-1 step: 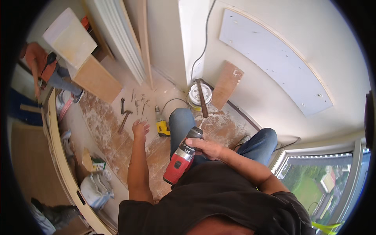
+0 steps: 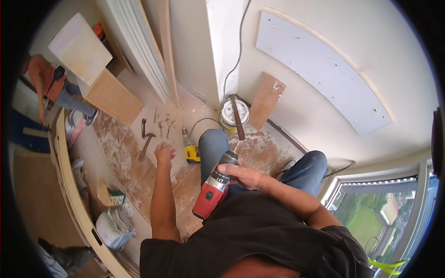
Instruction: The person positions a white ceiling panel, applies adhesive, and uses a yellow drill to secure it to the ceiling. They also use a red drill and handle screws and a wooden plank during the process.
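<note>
My right hand point(image 2: 245, 174) is closed round a red and black cordless drill point(image 2: 214, 191) in front of my shirt. The drill's dark chuck end points up and away from me, and a thin pale tip shows just beyond it. Out over the floor to the left, my left hand point(image 2: 164, 154) has its fingers loosely bent and apart; I see nothing in it. Just past that hand lie a hammer point(image 2: 147, 146), a wrench-like tool point(image 2: 143, 127) and several thin bits point(image 2: 165, 124). A yellow corded drill point(image 2: 191, 151) rests beside my left knee.
A second hammer point(image 2: 237, 118) lies across a white bucket point(image 2: 229, 112) by the wall corner. A wooden board point(image 2: 267, 102) leans on the wall. Boxes point(image 2: 113, 95) stand at the far left, with another person point(image 2: 51, 81) beyond. White sacks point(image 2: 113, 227) are at the lower left; a window point(image 2: 371, 208) is at right.
The whole view has shifted very slightly. Both hands and the red drill keep nearly the same pose; a thin tip now shows at the drill's chuck.
</note>
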`<action>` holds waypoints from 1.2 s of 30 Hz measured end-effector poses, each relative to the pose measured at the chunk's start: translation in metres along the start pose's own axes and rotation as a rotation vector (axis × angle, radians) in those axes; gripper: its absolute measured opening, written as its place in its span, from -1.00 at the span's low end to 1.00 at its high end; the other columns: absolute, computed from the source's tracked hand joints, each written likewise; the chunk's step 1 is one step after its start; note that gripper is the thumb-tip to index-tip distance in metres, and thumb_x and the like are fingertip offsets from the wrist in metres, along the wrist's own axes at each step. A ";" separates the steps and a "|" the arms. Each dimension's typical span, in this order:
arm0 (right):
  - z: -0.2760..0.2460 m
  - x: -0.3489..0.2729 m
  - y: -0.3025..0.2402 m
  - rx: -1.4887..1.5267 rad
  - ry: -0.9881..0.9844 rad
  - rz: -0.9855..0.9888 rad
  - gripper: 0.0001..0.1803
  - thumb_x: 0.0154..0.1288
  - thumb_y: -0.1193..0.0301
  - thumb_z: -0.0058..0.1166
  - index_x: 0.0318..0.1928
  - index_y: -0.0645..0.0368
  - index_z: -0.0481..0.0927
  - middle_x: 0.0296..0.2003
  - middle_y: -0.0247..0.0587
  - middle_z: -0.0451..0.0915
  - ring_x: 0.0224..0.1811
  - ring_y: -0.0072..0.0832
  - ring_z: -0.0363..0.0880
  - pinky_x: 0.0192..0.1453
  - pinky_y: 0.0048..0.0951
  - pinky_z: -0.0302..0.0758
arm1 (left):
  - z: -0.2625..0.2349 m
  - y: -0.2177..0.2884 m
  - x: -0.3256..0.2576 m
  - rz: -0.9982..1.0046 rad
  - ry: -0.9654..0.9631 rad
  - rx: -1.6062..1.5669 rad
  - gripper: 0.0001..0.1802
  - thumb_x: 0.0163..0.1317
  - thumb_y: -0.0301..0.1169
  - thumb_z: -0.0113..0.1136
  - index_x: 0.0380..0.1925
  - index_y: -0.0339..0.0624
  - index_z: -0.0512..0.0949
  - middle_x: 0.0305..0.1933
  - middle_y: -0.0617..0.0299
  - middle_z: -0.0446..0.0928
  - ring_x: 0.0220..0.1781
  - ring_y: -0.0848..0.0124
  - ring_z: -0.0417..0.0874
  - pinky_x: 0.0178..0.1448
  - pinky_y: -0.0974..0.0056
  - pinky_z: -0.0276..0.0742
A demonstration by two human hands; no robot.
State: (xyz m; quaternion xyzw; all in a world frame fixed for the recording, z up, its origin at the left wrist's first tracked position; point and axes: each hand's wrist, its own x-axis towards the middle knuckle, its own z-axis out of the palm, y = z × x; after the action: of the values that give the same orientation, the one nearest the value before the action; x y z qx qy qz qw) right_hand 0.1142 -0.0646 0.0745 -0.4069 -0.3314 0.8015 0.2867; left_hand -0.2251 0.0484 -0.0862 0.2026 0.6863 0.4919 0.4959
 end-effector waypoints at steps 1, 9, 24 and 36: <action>-0.002 0.001 0.001 0.003 -0.011 -0.007 -0.29 0.16 -0.11 0.47 0.03 0.20 0.54 -0.25 -0.31 0.60 -0.27 -0.59 0.53 -0.21 -0.47 0.52 | 0.001 0.011 -0.007 0.063 -0.013 0.054 -0.63 0.35 -0.46 0.18 0.14 -0.28 0.52 -0.07 0.06 0.66 -0.21 0.28 0.74 -0.21 0.16 0.62; 0.008 -0.010 -0.008 0.014 0.027 -0.090 -0.45 0.26 -0.11 0.39 -0.13 0.13 0.64 -0.31 -0.38 0.60 -0.38 -0.62 0.48 -0.26 -0.53 0.49 | 0.003 -0.003 -0.186 0.296 -0.649 -0.041 -0.57 0.39 -0.42 0.26 0.23 -0.30 0.53 -0.03 0.13 0.70 -0.03 0.35 0.74 0.05 0.29 0.66; -0.032 -0.007 -0.062 -0.827 -0.190 -0.125 -0.35 0.40 -0.19 0.19 -0.07 0.25 0.73 -0.28 -0.20 0.62 -0.22 -0.46 0.57 -0.11 -0.39 0.55 | -0.012 -0.040 -0.236 0.516 -0.721 0.364 -0.58 0.11 -0.53 0.47 -0.01 -0.19 0.58 -0.10 0.28 0.65 -0.02 0.40 0.65 0.13 0.17 0.57; -0.246 0.084 -0.310 -1.202 1.577 -0.717 -0.57 0.41 -0.05 0.13 -0.04 -0.04 0.81 -0.17 -0.02 0.78 -0.05 0.01 0.74 0.07 -0.03 0.62 | -0.014 -0.034 -0.229 0.188 -0.638 -0.093 -0.68 0.20 -0.47 0.46 -0.07 -0.13 0.59 -0.19 0.35 0.62 -0.10 0.52 0.64 0.06 0.29 0.59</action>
State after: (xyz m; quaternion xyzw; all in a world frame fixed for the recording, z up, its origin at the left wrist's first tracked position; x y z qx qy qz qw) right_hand 0.3377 0.2605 0.1620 -0.7663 -0.4947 -0.1181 0.3925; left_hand -0.1330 -0.1488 -0.0057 0.3861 0.4517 0.4780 0.6469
